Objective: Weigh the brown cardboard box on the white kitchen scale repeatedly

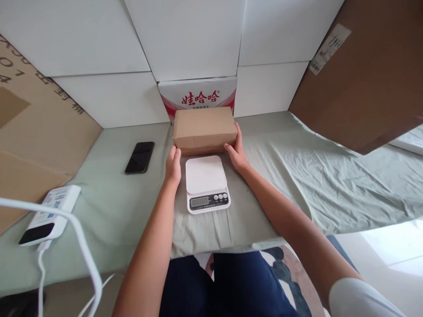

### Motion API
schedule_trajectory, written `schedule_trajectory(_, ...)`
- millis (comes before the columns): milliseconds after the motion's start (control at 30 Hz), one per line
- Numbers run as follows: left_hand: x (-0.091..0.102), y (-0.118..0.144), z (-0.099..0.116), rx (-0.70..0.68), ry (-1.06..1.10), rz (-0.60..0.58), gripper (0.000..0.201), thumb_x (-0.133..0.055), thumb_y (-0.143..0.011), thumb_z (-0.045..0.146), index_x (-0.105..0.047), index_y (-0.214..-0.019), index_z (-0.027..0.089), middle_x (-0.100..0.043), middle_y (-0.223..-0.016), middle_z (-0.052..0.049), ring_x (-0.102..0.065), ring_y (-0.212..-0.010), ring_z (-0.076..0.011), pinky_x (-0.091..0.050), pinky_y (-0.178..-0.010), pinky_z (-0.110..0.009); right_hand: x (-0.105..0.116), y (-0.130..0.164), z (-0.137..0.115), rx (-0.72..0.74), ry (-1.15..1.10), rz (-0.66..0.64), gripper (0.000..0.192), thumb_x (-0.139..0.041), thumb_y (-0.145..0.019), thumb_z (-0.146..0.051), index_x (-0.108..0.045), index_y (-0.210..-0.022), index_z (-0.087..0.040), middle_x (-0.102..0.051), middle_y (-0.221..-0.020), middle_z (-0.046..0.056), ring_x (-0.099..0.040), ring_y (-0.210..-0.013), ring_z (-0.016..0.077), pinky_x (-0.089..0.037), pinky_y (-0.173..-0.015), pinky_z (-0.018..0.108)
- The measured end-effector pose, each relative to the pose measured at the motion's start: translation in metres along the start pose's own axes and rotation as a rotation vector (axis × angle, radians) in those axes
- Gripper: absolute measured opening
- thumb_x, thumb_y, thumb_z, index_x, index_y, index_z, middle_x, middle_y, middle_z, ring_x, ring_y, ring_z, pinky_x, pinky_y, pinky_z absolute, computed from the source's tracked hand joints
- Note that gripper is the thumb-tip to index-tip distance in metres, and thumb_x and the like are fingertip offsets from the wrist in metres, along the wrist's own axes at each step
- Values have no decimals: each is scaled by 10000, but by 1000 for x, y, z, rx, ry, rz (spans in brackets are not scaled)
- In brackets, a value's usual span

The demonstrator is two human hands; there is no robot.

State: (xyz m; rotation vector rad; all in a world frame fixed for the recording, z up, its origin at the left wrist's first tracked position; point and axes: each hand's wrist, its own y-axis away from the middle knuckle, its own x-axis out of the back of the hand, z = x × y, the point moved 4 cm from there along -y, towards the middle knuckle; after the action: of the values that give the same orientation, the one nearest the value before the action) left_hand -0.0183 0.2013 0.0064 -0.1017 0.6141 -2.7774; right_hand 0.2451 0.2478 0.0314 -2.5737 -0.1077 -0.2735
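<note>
A plain brown cardboard box [204, 127] lies on the pale green cloth just behind a white digital kitchen scale [206, 184]. My left hand [173, 165] presses against the box's near left corner. On the other side, my right hand [235, 152] grips its right end with the fingers wrapped around the edge. The scale's platform has nothing on it, and its display and buttons face me.
A red-and-white printed carton [198, 96] stands behind the box against white wall panels. A black phone [140, 156] lies to the left. A white power bank [50, 215] with a white cable [84, 251] sits near left. Large cardboard sheets [363, 70] lean at both sides.
</note>
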Motion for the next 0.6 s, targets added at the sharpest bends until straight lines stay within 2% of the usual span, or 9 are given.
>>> schedule_trajectory(133,0,12,36,-14,48,15,593,-569,-917,637,-622,-1322,208,-666,-1360,-129,-578,-1363,-284,-421,-1168,-427,10,10,-25,143,67,27,942,-461,-930,-713,-1,-1646,-309,-107,-1761,48,-182,-1626,309,-231,-1320,551)
schedule_trajectory(267,7,54,65,-9,124,54,626,-601,-891,632,-604,-1352,208,-643,-1407,-147,-541,-1413,-315,-412,-1186,-440,21,43,-51,200,69,75,932,-495,-927,-708,-22,-1645,-349,-142,-1749,34,-177,-1625,336,-202,-1330,581)
schedule_trajectory(433,22,124,67,73,121,85,719,-663,-837,627,-590,-1382,164,-641,-1403,-202,-540,-1412,-367,-403,-1194,-512,27,101,-58,118,46,44,889,-546,-945,-623,-62,-1644,-364,-262,-1683,75,-303,-1565,358,-265,-1294,627)
schedule_trajectory(500,27,142,65,100,117,112,735,-681,-819,622,-594,-1381,157,-649,-1388,-213,-528,-1421,-385,-389,-1199,-546,27,114,-60,113,43,31,867,-532,-951,-622,-74,-1642,-368,-282,-1664,81,-326,-1546,359,-276,-1285,635)
schedule_trajectory(600,33,155,62,121,117,174,772,-690,-792,643,-594,-1383,156,-652,-1384,-224,-511,-1433,-403,-366,-1204,-583,26,117,-64,129,60,9,841,-518,-958,-624,-109,-1641,-351,-287,-1660,93,-302,-1554,360,-291,-1280,615)
